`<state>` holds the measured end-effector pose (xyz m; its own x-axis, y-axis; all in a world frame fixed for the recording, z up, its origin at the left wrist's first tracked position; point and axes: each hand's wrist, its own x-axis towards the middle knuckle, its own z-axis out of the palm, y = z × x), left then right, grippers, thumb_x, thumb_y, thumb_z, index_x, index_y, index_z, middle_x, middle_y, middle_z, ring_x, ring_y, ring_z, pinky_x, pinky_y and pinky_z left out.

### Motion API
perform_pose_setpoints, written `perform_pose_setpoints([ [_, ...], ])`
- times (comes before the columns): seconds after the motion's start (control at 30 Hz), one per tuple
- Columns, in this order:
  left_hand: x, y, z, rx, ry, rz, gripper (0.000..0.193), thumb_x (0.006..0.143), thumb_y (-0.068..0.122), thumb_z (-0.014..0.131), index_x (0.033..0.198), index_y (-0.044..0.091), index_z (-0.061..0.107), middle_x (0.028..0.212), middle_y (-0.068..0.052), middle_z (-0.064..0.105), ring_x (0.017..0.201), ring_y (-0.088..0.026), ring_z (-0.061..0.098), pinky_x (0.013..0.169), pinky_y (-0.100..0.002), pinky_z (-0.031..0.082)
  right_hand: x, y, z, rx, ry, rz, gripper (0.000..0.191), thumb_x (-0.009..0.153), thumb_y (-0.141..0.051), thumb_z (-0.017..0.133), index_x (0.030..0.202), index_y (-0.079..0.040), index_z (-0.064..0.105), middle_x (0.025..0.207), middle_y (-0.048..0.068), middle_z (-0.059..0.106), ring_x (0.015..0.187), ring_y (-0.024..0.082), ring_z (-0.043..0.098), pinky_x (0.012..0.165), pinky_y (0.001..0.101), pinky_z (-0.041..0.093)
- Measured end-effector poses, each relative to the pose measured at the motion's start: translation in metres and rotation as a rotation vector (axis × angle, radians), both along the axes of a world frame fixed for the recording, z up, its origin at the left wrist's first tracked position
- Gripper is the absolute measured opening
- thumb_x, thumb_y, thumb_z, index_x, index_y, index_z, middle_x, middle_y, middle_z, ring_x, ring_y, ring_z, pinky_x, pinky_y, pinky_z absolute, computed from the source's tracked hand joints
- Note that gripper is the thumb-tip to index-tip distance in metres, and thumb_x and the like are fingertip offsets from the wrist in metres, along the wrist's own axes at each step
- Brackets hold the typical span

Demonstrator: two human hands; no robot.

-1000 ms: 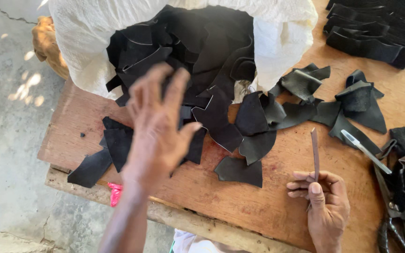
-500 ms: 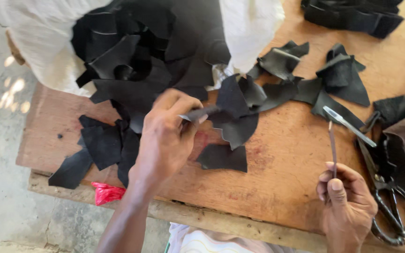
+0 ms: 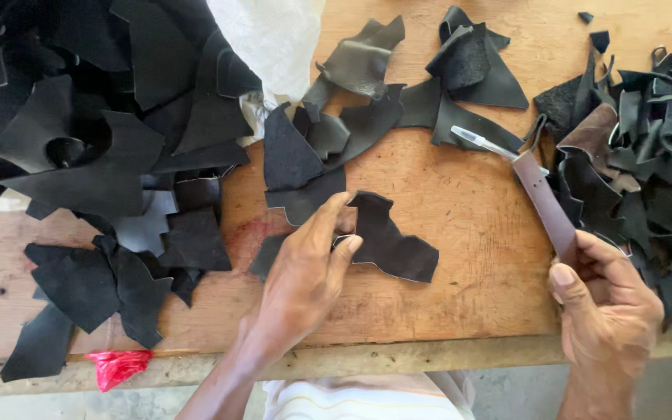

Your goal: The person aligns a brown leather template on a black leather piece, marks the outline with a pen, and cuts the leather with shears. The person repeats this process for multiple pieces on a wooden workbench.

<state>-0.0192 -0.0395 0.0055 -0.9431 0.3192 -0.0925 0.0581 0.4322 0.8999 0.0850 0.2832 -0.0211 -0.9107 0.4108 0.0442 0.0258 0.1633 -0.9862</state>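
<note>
Looking down from the head cam, nearest me at about 6 o'clock is a bit of white striped cloth (image 3: 367, 398), probably my own shirt, and a red scrap (image 3: 118, 365) tucked at the front edge of the wooden surface (image 3: 460, 257) around 8 o'clock.

My left hand (image 3: 305, 280) sits just past that edge, near centre. Its fingers (image 3: 328, 222) are pinching one black leather offcut (image 3: 390, 241), thumb under the near edge and forefinger on top, so the piece is lifted a little at that side while the rest lies flat on the wood. My guess is a pinch at the edge is just the easy way to pick one piece out of the scatter.

Over at 4 o'clock my right hand (image 3: 608, 311) has its fingers closed around the lower end of a brownish flat strip (image 3: 546, 206), which points up toward 12, thumb pressed along it to keep it steady.

Further out, loose black pieces (image 3: 313, 148) lie around centre, with a clear pen-like tool (image 3: 484, 141) just past the strip's tip. A heap of scraps (image 3: 647, 148) sits at 2 o'clock, and a bigger pile (image 3: 95, 101) spills from a white sack (image 3: 274, 39) at 10 to 11 o'clock.
</note>
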Motion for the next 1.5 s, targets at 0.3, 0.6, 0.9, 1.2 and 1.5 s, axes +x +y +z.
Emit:
perform_pose_setpoints([
  [0.3, 0.017, -0.012, -0.002, -0.279, 0.197, 0.071, 0.047, 0.094, 0.006, 0.065, 0.138, -0.006, 0.053, 0.106, -0.02, 0.067, 0.094, -0.032, 0.068, 0.083, -0.043, 0.054, -0.017, -0.035, 0.027, 0.451, -0.23, 0.057, 0.045, 0.088, -0.008, 0.08, 0.131, 0.002, 0.07, 0.109, 0.009, 0.068, 0.074, 0.013, 0.052, 0.065, 0.0227, 0.043],
  [0.6, 0.032, 0.028, -0.008, -0.188, 0.393, -0.137, 0.036, 0.088, 0.009, 0.073, 0.121, -0.001, 0.066, 0.12, -0.016, 0.062, 0.111, -0.036, 0.059, 0.095, -0.047, 0.049, -0.04, -0.074, 0.036, 0.771, -0.128, 0.379, 0.032, 0.093, -0.018, 0.069, 0.123, -0.005, 0.069, 0.117, 0.013, 0.068, 0.111, 0.027, 0.065, 0.092, 0.0383, 0.055],
  [0.9, 0.004, 0.05, -0.006, -0.31, 0.252, -0.368, 0.068, 0.063, 0.01, 0.085, 0.125, -0.001, 0.06, 0.121, -0.016, 0.055, 0.116, -0.037, 0.048, 0.099, -0.05, 0.035, -0.013, 0.016, 0.063, 1.212, -0.635, 0.183, 0.048, 0.081, -0.02, 0.078, 0.122, 0.0, 0.066, 0.109, 0.015, 0.069, 0.108, 0.031, 0.065, 0.095, 0.0412, 0.052],
  [1.2, -0.016, 0.042, -0.003, -0.072, -0.053, -0.444, 0.027, 0.08, 0.013, 0.084, 0.104, 0.008, 0.073, 0.088, -0.003, 0.072, 0.09, -0.021, 0.067, 0.094, -0.045, 0.038, 0.043, 0.089, 0.002, 0.075, -1.056, 0.161, 0.044, 0.073, -0.008, 0.084, 0.113, -0.002, 0.069, 0.085, 0.013, 0.075, 0.072, 0.019, 0.072, 0.073, 0.0346, 0.062],
  [1.5, -0.044, 0.03, 0.002, 0.457, -0.594, -0.473, 0.025, 0.088, 0.019, 0.078, 0.106, 0.002, 0.077, 0.086, 0.004, 0.072, 0.078, -0.002, 0.062, 0.068, -0.021, 0.053, 0.14, 0.007, -0.069, -0.56, -0.642, 0.32, 0.039, 0.069, -0.015, 0.088, 0.094, 0.0, 0.063, 0.075, 0.01, 0.061, 0.067, 0.022, 0.064, 0.061, 0.0376, 0.051],
])
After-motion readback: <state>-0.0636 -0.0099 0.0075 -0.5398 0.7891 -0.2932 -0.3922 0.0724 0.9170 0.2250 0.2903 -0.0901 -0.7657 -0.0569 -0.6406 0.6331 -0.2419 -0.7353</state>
